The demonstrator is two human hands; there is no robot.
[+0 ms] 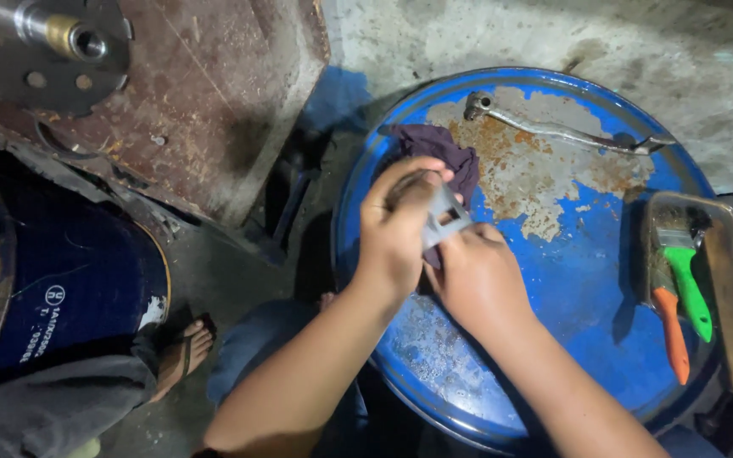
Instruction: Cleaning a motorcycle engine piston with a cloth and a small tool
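Observation:
Both my hands meet over the top of a blue steel drum (587,280) with rusty patches. My left hand (396,229) grips a small grey metal bracket (444,216) with cut-out slots. My right hand (477,276) holds the same bracket from below, fingers curled against it. A dark purple rag (439,148) lies on the drum just behind my hands; whether either hand also holds it is hidden.
A long curved metal lever (553,129) lies at the drum's far edge. A tray (727,280) at the right holds a green-handled brush (689,288) and an orange-handled brush (670,326). A rusty steel plate (197,102) with a shaft stands at left, beside another blue drum (78,288). Another person's sandalled foot (184,356) rests on the floor.

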